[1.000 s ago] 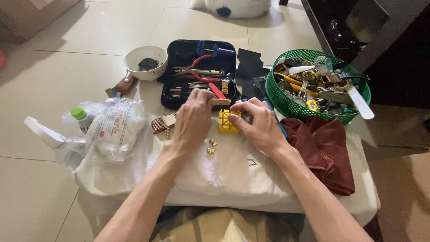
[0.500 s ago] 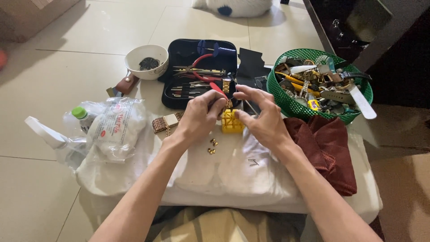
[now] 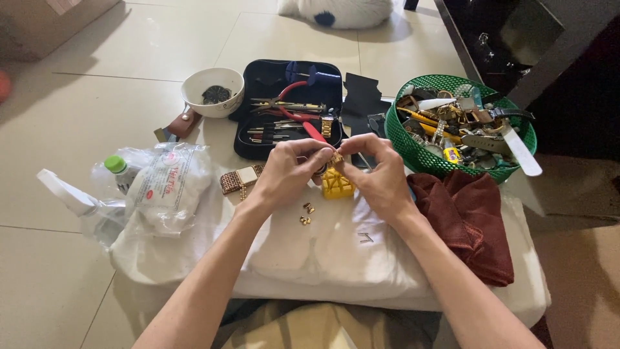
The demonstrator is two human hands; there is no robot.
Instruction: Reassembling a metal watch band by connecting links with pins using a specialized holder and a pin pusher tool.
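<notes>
pinching small gold link [image 3: 336,157], both hands, left hand [image 3: 290,171], right hand [image 3: 381,174], above ridged yellow block [image 3: 337,185]

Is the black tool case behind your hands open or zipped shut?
Open: the black tool case lies flat with its lid folded back, and pliers and small tools show inside.

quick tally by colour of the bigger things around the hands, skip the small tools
green: 2, basket and bottle cap
white: 1, bowl
yellow: 1, holder block
dark red: 1, cloth
black: 1, tool case
total: 6
</notes>
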